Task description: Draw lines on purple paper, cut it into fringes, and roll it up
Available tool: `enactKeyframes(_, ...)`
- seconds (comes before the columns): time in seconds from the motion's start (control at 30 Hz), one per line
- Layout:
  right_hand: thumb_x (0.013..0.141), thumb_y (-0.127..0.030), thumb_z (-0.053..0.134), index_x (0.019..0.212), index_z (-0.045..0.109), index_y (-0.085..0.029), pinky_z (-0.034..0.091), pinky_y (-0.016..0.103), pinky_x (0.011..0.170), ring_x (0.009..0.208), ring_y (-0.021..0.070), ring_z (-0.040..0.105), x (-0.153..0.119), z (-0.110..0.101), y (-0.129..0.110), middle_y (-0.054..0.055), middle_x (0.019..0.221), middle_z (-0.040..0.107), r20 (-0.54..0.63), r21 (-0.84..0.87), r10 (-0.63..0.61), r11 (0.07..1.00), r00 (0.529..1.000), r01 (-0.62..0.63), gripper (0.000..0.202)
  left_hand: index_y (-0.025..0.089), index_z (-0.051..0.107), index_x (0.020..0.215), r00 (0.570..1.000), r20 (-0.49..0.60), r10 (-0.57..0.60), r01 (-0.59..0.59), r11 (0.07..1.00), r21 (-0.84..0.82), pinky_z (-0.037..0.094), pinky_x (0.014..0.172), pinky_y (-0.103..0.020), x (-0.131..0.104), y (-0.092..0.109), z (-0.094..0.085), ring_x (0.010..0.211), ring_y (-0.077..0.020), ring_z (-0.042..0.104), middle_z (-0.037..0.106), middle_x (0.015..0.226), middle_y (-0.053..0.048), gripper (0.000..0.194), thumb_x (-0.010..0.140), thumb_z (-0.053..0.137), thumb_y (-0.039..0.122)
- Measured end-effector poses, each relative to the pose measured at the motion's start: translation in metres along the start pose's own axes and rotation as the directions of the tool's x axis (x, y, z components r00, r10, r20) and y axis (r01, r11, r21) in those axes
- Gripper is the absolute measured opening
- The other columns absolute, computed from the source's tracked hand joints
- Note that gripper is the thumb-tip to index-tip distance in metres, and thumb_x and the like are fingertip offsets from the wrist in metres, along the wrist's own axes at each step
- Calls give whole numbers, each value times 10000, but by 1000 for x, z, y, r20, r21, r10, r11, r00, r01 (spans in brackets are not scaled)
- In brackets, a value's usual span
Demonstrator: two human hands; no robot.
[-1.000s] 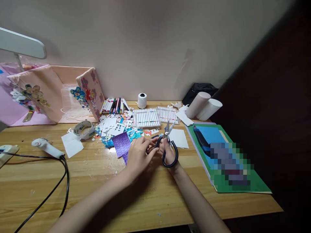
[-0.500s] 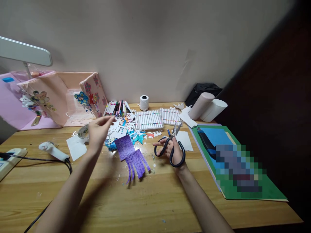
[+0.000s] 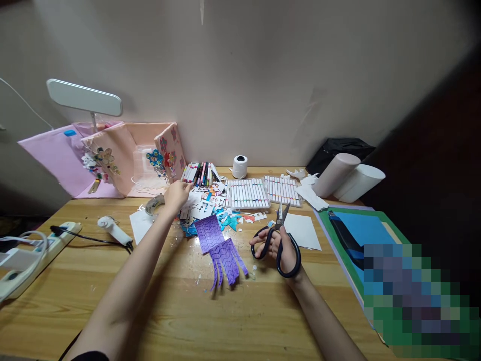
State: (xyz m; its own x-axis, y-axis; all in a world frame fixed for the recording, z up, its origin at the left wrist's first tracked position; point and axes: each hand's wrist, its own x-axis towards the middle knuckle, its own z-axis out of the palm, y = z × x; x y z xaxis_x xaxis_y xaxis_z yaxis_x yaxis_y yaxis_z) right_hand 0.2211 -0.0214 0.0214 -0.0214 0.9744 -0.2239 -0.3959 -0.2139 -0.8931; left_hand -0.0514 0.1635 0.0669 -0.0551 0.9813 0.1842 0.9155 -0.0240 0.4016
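My right hand (image 3: 277,249) holds black-handled scissors (image 3: 278,235), blades pointing up and away, just above the wooden desk (image 3: 240,311). A purple wavy-patterned paper (image 3: 219,243) cut into strips at its near end lies flat between my arms. My left hand (image 3: 176,193) is stretched far forward over the pile of paper scraps (image 3: 205,200), fingertips close to the bundle of coloured pens (image 3: 199,173). I cannot make out anything in that hand.
Two marker trays (image 3: 263,192) and a white thread spool (image 3: 239,166) sit at the back. A tape roll (image 3: 154,203), glue gun (image 3: 112,228) and power strip (image 3: 33,250) lie left. White paper (image 3: 302,230), coloured sheets (image 3: 361,230) and white rolls (image 3: 349,175) are right.
My left hand let go of the purple paper and reached forward-left to the pens. The purple paper now lies on the desk. My right hand still holds the scissors.
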Motion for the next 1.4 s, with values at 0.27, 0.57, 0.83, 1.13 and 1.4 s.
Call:
enactKeyframes(0.27, 660, -827, 479, 739, 593, -170, 467, 270, 481, 454, 177, 618, -4, 5, 2, 114, 686, 713, -30, -29, 14, 999, 999, -14, 671, 159, 688, 940, 989, -26, 143, -143, 990, 0, 444, 796, -326, -16, -3, -10, 979, -260, 608, 682, 1054, -128, 219, 844, 493, 193)
enactKeyframes(0.57, 680, -813, 480, 912, 628, -194, 506, 339, 694, 668, 217, 642, -6, -3, 3, 100, 867, 691, 62, -2, -125, 992, 990, 125, 677, 177, 598, 1136, 829, 174, 531, -518, 847, -117, 441, 924, -426, -112, 41, -10, 1081, -280, 555, 600, 1163, -128, 332, 857, 590, 356)
enactKeyframes(0.83, 819, -449, 582, 997, 572, -236, 452, 341, 804, 800, 179, 553, -9, -14, 4, 39, 930, 583, -101, -353, -568, 788, 817, 504, 278, 161, 629, 797, 927, 190, 323, -308, 946, -105, 486, 761, -364, -109, 10, 10, 856, -246, 622, 664, 866, -78, 73, 827, 608, 224)
enactKeyframes(1.13, 800, -362, 663, 926, 558, -199, 493, 297, 661, 680, 127, 573, -13, 1, 10, 78, 1026, 651, -98, -399, -437, 840, 894, 367, 231, 176, 661, 867, 767, -487, 417, -616, 692, -377, 479, 615, -221, -142, 40, -14, 650, -108, 614, 701, 769, -9, 51, 836, 623, 163)
enactKeyframes(1.4, 752, -521, 674, 749, 566, -180, 481, 277, 583, 589, 143, 580, -16, 9, 11, 6, 646, 582, 44, -291, -186, 937, 982, 191, 358, 184, 649, 916, 974, -61, 216, -195, 679, -708, 484, 607, -223, -164, 71, 21, 700, -128, 622, 696, 839, -17, 199, 764, 723, 288)
